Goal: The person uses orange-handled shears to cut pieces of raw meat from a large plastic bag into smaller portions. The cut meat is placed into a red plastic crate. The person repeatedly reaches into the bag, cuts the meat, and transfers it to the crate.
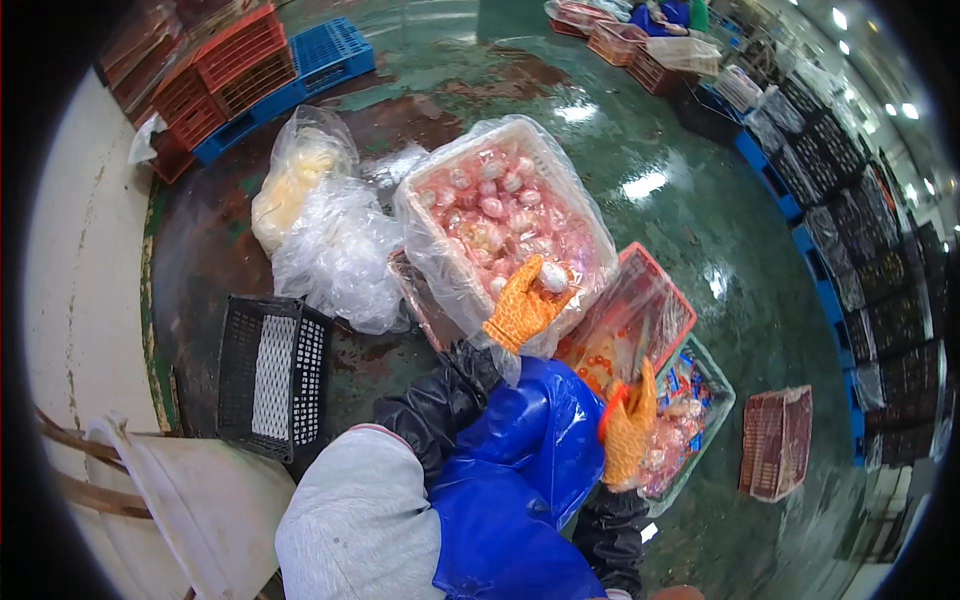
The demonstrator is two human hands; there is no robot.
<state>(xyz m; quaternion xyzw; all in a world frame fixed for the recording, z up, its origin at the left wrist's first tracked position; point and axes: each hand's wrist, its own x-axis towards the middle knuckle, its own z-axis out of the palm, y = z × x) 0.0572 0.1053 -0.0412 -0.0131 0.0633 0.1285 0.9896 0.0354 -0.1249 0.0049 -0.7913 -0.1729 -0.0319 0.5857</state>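
My left hand (525, 305), in an orange textured glove, grips a white oval item (553, 277) over the near edge of a white crate (425, 170) lined with clear plastic, holding several similar pinkish-white bagged items (492, 207). My right hand (630, 430), also gloved, is closed round a red object (610, 412) too hidden to name. It is beside a red crate (670, 290) with orange pieces in liquid (590, 360) and a green crate (715, 420) of colourful packets and pinkish bags.
Clear bags (335, 260) lie left of the white crate, near an empty black crate (240, 370). A white bin (170, 490) is lower left. Crate stacks line upper left (230, 80) and right (860, 280). A small red crate (770, 440) sits right. Another person (660, 18) is far back.
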